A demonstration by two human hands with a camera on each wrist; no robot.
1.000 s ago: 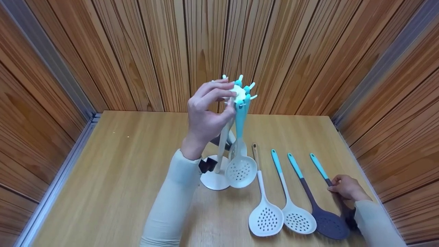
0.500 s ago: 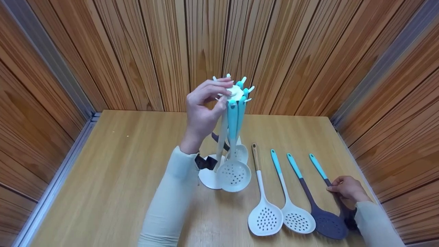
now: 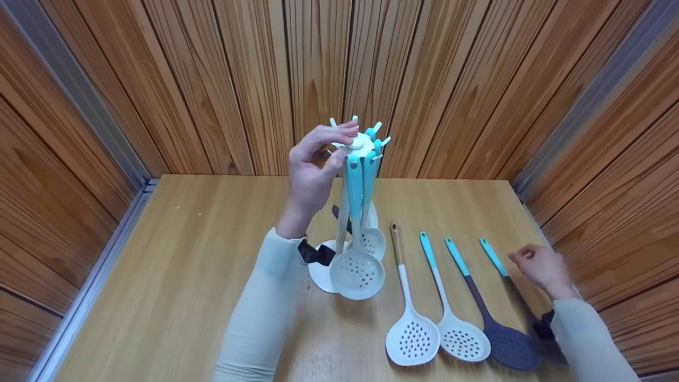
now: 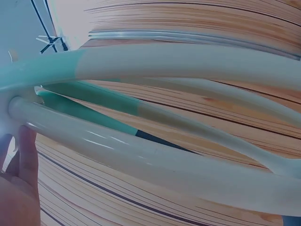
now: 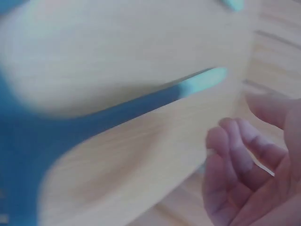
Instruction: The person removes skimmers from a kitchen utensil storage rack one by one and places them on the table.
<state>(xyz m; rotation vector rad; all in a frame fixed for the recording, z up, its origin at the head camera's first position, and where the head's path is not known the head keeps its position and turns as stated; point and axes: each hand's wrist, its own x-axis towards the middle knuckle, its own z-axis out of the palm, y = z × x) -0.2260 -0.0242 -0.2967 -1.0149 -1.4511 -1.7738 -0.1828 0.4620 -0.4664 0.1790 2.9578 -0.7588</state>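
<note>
My left hand (image 3: 310, 178) grips the top of a white utensil stand (image 3: 360, 146), thumb and fingers at its centre hub. From the stand's hooks hang several utensils with turquoise handles, among them a pale skimmer (image 3: 358, 276) in front and a smaller slotted spoon (image 3: 373, 243) behind. In the left wrist view the pole (image 4: 141, 155) runs beside hanging handles. My right hand (image 3: 543, 268) is raised beside a dark utensil with a turquoise handle (image 3: 493, 257), apart from it, fingers loosely curled and holding nothing. My right forearm partly hides that utensil's head.
Left of the dark utensil lie, in a row, a second dark slotted one (image 3: 512, 345), a white skimmer (image 3: 464, 339) and a white slotted turner (image 3: 412, 339) with a wood-coloured handle. Wood-panelled walls (image 3: 212, 79) enclose the table (image 3: 175, 297) at the back and sides.
The stand's top has turned under my left hand, swinging the hanging utensils leftward. My right hand has let go of the rightmost dark utensil and lifted away from it.
</note>
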